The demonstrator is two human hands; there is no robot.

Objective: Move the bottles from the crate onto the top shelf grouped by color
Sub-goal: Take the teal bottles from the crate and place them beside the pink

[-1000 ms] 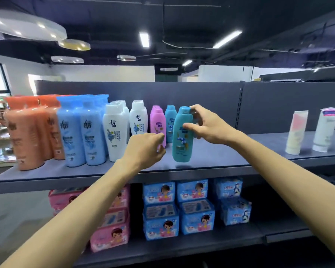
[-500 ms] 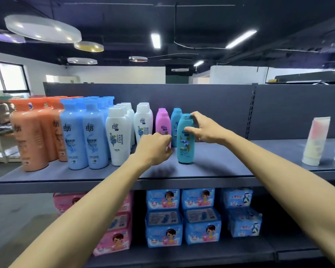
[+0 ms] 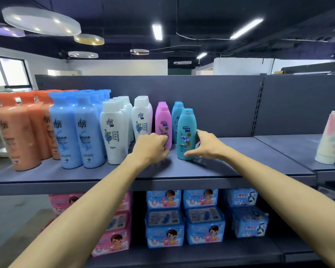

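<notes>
Dark ceiling with strip lights and round lamps hangs over a grey top shelf [image 3: 230, 167] whose stock stands in colour rows. From the left come orange bottles [image 3: 17, 136], light blue bottles [image 3: 76, 132], white bottles [image 3: 114, 132], then a file of pink bottles [image 3: 163, 120] running toward the back panel. Curled loosely into a fist, the left hand [image 3: 151, 147] sits in front of the foremost pink bottle, its knuckles at the bottle's lower part; whether it grips anything cannot be told. Just right of that, the front teal bottle [image 3: 186, 132] stands upright on the shelf, long axis vertical, cap up, label facing the camera, with another teal bottle [image 3: 176, 117] behind it. Open around its lower right side is the right hand [image 3: 205, 146], thumb at the base, fingers against the side, not closed. Far right, a pale tube [image 3: 331, 136] stands tilted. Below, pink packs [image 3: 112, 240] and blue packs [image 3: 163, 219] fill the lower shelf [image 3: 201, 256].
</notes>
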